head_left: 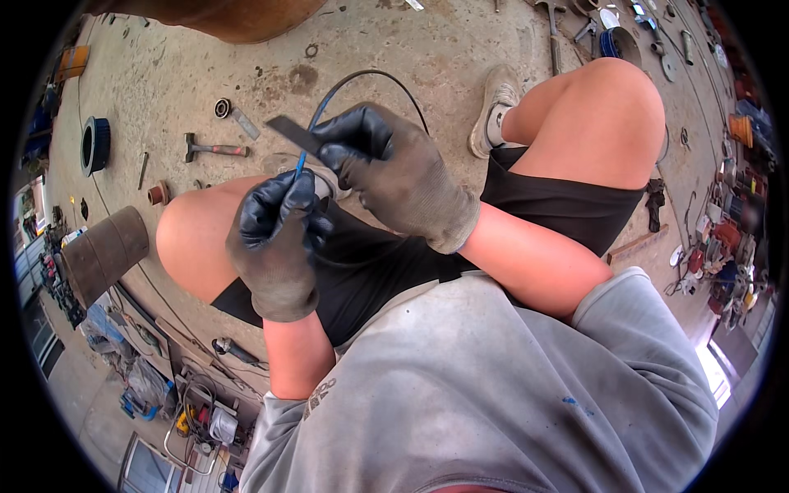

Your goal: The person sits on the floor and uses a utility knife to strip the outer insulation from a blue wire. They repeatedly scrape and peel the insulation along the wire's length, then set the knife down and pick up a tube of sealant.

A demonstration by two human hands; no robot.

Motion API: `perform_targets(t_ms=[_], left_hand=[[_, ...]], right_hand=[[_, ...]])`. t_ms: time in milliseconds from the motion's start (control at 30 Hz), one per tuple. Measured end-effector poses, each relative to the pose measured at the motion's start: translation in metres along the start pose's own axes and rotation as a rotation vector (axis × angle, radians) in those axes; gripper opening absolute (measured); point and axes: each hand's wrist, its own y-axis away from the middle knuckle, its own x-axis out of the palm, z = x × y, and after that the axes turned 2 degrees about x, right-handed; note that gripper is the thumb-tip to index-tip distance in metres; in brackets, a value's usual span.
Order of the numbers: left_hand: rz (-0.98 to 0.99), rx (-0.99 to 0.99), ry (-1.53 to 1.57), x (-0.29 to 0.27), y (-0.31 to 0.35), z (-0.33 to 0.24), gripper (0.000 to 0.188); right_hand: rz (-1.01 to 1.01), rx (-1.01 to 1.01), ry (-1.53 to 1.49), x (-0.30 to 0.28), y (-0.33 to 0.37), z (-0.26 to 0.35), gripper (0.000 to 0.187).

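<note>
A thin blue cable [301,164] stands up from my left hand [279,242], whose gloved thumb and fingers are closed around it. In my gloved right hand [399,172] is a flat dark blade-like strip [288,131], pinched between thumb and fingers and lying across the cable just above the left fingertips. Whether its edge touches the cable is hard to tell. Beyond the strip, a darker cable length [366,72] arches over the right hand and drops behind it. Both hands are raised above my lap, between my bare knees.
A hammer [215,149], a bearing [222,108] and a ribbed ring [95,145] lie on the concrete floor at left. Nearer stands a rusty cylinder [104,253]. A large brown rounded object [238,18] fills the top edge. Another hammer [554,41] lies far right.
</note>
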Motion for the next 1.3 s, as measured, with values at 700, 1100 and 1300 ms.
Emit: perform_targets(t_ms=[700,1100,1300], left_hand=[[-0.034,-0.057,-0.020,-0.002,-0.003,-0.001,0.022],[-0.028,-0.046,0.001,0.000,-0.004,0.000,0.022],[-0.013,-0.036,-0.004,-0.002,-0.005,-0.001,0.021]], right_hand=[[-0.008,0.055,-0.011,-0.002,0.002,0.011,0.019],[-0.065,0.080,-0.054,-0.008,-0.004,0.007,0.017],[-0.133,0.071,-0.089,-0.014,-0.017,0.003,0.019]])
